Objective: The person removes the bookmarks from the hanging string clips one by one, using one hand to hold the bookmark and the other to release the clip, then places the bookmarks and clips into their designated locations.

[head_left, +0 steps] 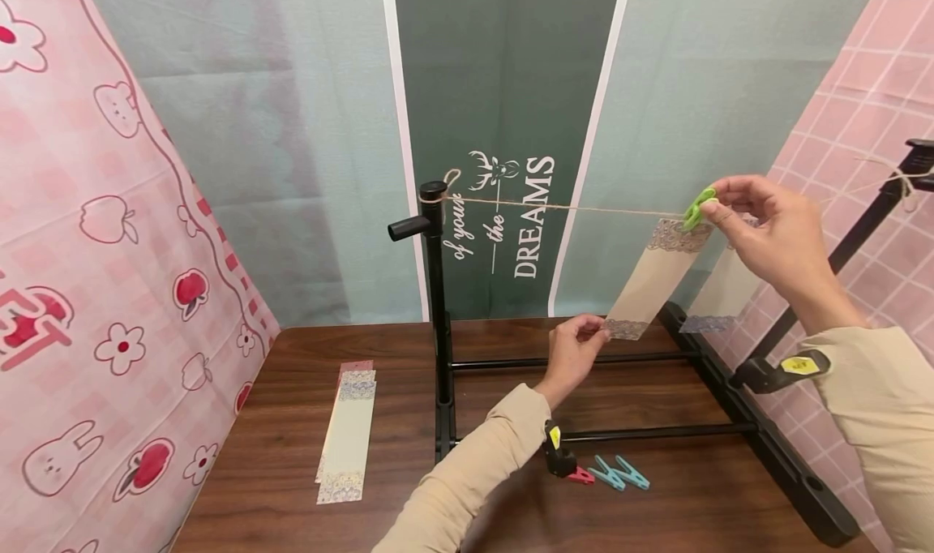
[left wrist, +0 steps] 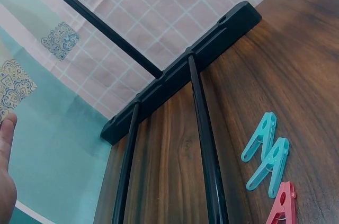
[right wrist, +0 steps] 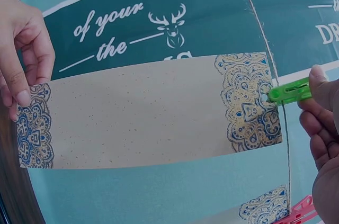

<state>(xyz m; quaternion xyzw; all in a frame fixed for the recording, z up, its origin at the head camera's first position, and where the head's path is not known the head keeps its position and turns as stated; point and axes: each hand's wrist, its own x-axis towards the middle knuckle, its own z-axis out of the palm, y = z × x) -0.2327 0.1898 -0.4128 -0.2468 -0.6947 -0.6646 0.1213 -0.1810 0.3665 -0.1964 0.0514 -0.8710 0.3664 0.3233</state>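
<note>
My right hand [head_left: 781,233] pinches a green clothespin [head_left: 698,210] on the twine [head_left: 554,207]. Its tip sits over the patterned upper end of a cream paper strip [head_left: 654,285], beside a small punched hole. At the lower end, my left hand [head_left: 572,354] holds the strip's corner between thumb and fingers, so the strip slants down to the left. Blue and gold lace-like patterns cover both ends of it in the right wrist view. Another strip [head_left: 722,293] hangs farther right, with a pink clothespin [right wrist: 297,211] at its top.
The twine is tied between two posts of a black stand [head_left: 438,310] with crossbars low over the wooden table [head_left: 255,423]. Several overlapping paper strips [head_left: 349,439] lie at left. Two teal clothespins [left wrist: 269,152] and a red clothespin [left wrist: 283,205] lie near the front crossbar.
</note>
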